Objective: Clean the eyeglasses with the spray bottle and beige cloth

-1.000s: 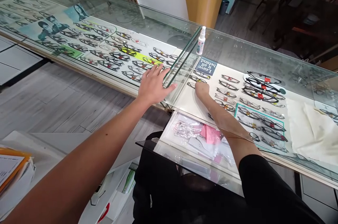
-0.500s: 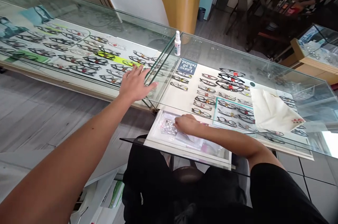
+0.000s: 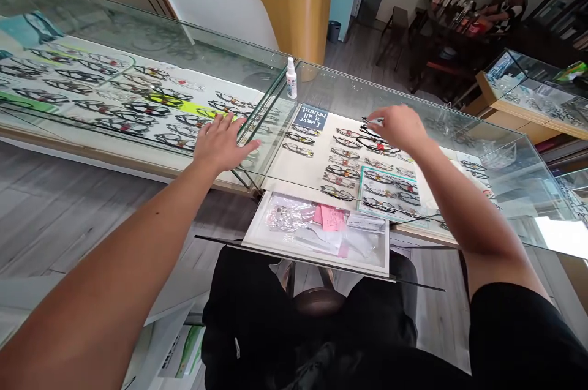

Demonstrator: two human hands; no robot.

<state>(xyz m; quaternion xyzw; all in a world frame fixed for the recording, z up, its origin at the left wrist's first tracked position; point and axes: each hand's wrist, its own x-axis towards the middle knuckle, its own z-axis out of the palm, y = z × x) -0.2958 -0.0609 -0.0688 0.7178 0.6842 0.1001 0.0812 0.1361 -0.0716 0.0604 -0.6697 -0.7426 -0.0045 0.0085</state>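
My left hand [image 3: 219, 144] lies spread on the glass counter top, near the joint between two display cases. Nothing is in it. My right hand [image 3: 399, 127] is over the right-hand case, its fingertips bent and apart at some black eyeglasses [image 3: 378, 146]. Whether they touch the frame I cannot tell, and the hand hides part of it. Below, an open white drawer [image 3: 257, 232] holds clear plastic bags [image 3: 289, 218] and pink paper slips [image 3: 331, 217]. A white cleaning cloth is mostly hidden behind my right forearm.
A small white spray bottle [image 3: 291, 79] stands on the glass by the joint. Rows of eyeglasses [image 3: 344, 172] lie inside the right case, others in the left case [image 3: 151, 109]. Behind are a wooden counter [image 3: 309, 22], a grey bin [image 3: 334, 31] and two people at a table.
My right hand has left the drawer and moved up and right to the black eyeglasses. The plastic bags and pink slips are now uncovered. The left hand stays on the glass; the view has shifted.
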